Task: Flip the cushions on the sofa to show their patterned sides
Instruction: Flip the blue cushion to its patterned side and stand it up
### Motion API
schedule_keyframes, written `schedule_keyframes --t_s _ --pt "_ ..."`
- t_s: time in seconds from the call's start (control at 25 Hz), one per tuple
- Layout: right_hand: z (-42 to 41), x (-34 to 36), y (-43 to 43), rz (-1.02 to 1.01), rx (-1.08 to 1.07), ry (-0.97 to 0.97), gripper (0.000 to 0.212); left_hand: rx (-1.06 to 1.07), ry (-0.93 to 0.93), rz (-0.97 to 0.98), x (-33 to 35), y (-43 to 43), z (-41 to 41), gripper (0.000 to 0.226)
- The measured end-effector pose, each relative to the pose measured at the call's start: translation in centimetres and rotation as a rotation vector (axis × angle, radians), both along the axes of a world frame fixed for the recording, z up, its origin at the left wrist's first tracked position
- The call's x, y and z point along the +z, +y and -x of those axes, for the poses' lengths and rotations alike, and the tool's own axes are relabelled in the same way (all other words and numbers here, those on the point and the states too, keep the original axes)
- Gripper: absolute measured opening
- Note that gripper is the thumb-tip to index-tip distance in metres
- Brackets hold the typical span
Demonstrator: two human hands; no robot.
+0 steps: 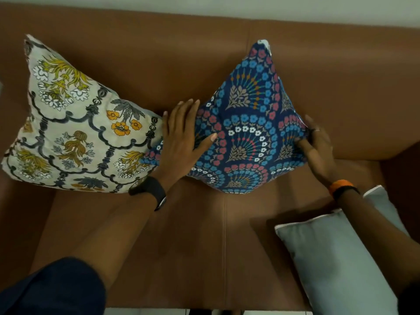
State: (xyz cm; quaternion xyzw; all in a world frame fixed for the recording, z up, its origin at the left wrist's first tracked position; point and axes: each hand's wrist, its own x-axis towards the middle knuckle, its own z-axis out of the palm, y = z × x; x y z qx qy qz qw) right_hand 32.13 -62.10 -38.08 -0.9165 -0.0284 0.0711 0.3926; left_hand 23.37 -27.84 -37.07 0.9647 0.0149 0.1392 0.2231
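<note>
The blue cushion [245, 123] is being set back against the far backrest of the brown sofa [341, 87], patterned side already outward. For this step to be done well, the cushion should be pressed evenly from both sides so that it is seated upright with its lower edge on the seat, and its left corner, which overlaps the cream cushion [75, 123], should be eased clear so that neither pattern is covered.

The left hand [181, 137] is laid flat on the left part of the blue cushion, fingers spread and thumb resting on the fabric; its grip is apart, nothing being clamped. The right hand [318, 142] is at the cushion's right corner, where the fabric appears to be pinched between thumb and fingers, so its grip is judged to be closed on the cushion. The blue cushion thus lies between the two hands, touched by both.

The cream cushion leans at the far left, pattern showing. A grey cushion [336, 258] lies near right on the seat, plain side up, and is judged not yet flipped.
</note>
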Motion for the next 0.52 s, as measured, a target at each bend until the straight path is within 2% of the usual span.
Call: schedule_keyframes --t_s 0.16,0.28,0.4,0.52 --pt "6.0 1.7 -3.8 0.067 0.12 -0.151 0.079 -0.081 -0.142 -0.067 0.4 -2.4 4.2 0.077" --pt "12.3 1.1 -11.6 0.221 0.28 -0.118 0.084 -0.296 -0.091 -0.115 -1.8 -7.7 9.3 0.077" --pt "18.8 -0.9 -23.3 0.508 0.47 -0.073 0.117 -0.619 0.003 -0.3 -5.8 -14.8 14.9 0.082" --pt "24.4 -3.4 -33.0 0.733 0.621 -0.015 0.139 -0.796 -0.018 -0.435 -9.1 -22.3 19.5 0.066"
